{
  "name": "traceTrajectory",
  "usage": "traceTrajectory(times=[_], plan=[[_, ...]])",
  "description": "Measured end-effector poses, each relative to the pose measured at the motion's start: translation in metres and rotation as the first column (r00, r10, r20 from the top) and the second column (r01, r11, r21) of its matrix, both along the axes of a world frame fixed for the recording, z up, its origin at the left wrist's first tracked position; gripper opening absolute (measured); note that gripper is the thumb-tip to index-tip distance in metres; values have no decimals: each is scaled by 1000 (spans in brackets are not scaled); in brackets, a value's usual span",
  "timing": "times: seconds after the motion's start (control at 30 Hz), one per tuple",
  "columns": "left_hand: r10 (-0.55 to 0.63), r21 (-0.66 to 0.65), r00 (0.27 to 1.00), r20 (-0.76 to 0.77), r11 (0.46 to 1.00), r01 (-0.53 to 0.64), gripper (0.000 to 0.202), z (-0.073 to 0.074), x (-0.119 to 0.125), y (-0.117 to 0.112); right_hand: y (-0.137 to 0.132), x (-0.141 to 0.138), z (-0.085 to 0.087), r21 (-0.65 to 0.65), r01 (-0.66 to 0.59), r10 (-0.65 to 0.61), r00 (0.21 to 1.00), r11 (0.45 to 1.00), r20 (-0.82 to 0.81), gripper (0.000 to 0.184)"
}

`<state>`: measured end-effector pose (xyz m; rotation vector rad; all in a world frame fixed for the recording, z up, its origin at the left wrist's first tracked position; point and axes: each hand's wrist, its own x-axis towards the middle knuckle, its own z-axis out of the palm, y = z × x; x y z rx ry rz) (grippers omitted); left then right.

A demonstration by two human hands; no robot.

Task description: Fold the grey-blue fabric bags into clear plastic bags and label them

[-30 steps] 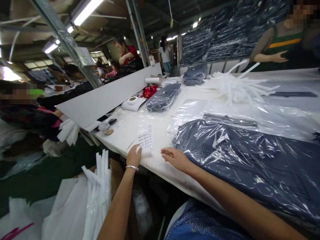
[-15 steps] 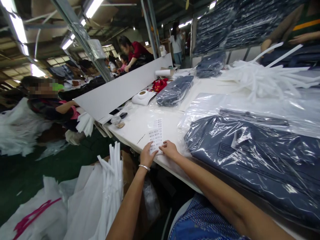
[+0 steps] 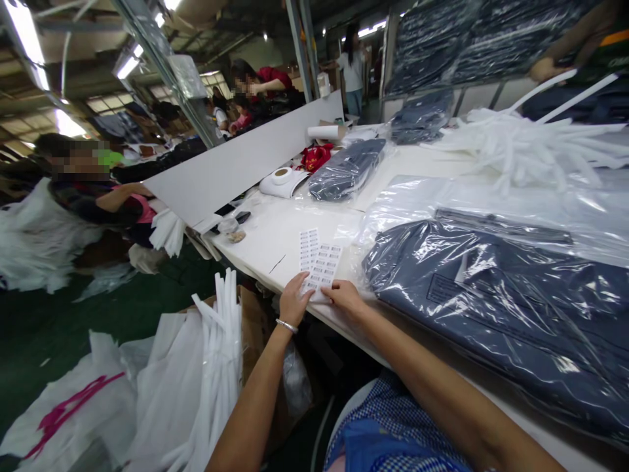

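Note:
My left hand and my right hand meet at the near edge of a white table. Both pinch the lower end of a white sheet of barcode labels, lifted a little and tilted right. A second strip of labels lies on the table just behind it. A silver bracelet circles my left wrist. Right of my hands lies a folded dark blue garment in a clear plastic bag.
Farther back sit another bagged garment, a tape roll, red cloth, a pile of white plastic strips and a long grey board. White bags stand below the table edge. Other people work at left and behind.
My right hand moved left to join my left hand at the labels. Both hands took hold of one label sheet and raised it off the strip beneath.

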<state>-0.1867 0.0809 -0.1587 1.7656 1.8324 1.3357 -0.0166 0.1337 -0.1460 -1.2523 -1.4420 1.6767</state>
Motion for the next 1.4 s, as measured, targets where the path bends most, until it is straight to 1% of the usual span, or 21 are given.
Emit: traceTrajectory(times=[0.07,0.17,0.23,0.4,0.53,0.67,0.73,0.8,0.83,0.87,0.93,1.0,1.07,1.17,1.23,1.33,1.4], plan=[[52,14,992,-116,999,-51,40,7,6,-4,-2,1,2,-24,24,-24,999,999,-21,14],[97,36,934,-343,995,-90,40,12,15,-9,-4,3,6,-61,30,-34,997,998,-62,16],[99,38,904,-417,995,-92,41,12,19,-10,-4,3,7,-76,25,-32,995,997,-90,17],[115,19,888,-445,993,-119,45,10,23,-7,-3,5,3,-83,7,-19,989,997,-149,19],[77,-7,882,-465,996,-91,44,13,24,-6,-2,6,0,-83,7,-22,983,997,-182,19],[40,0,887,-460,999,-46,41,15,28,-7,-4,6,5,-92,20,-36,984,996,-176,17],[56,-1,893,-446,998,-63,42,15,31,-7,-5,6,8,-98,29,-45,986,995,-162,16],[94,-10,917,-389,994,-107,46,14,33,-5,-6,6,12,-102,42,-57,988,994,-144,16],[117,-20,936,-331,991,-131,49,14,33,-4,-6,5,12,-104,49,-62,989,993,-133,17],[141,-36,958,-251,987,-155,52,14,33,-3,-6,5,13,-108,54,-67,990,993,-121,17],[197,-91,980,-4,976,-197,57,14,30,1,-5,3,11,-113,65,-76,992,991,-99,18],[259,-150,937,234,962,-228,59,14,26,5,-3,1,7,-116,82,-91,993,990,-78,18],[312,-191,873,374,948,-256,60,13,20,8,-2,-1,2,-118,104,-112,992,988,-60,17],[374,-236,802,466,926,-295,61,13,8,12,1,-5,-4,-132,130,-137,990,983,-45,16],[414,-264,747,521,910,-321,61,15,-1,13,4,-7,-4,-148,137,-146,988,979,-50,17],[454,-266,685,569,890,-369,59,23,-11,11,4,-7,-1,-168,130,-149,984,977,-103,22],[458,-237,672,582,886,-399,59,33,-11,7,-1,-3,3,-170,112,-141,976,979,-165,31]])
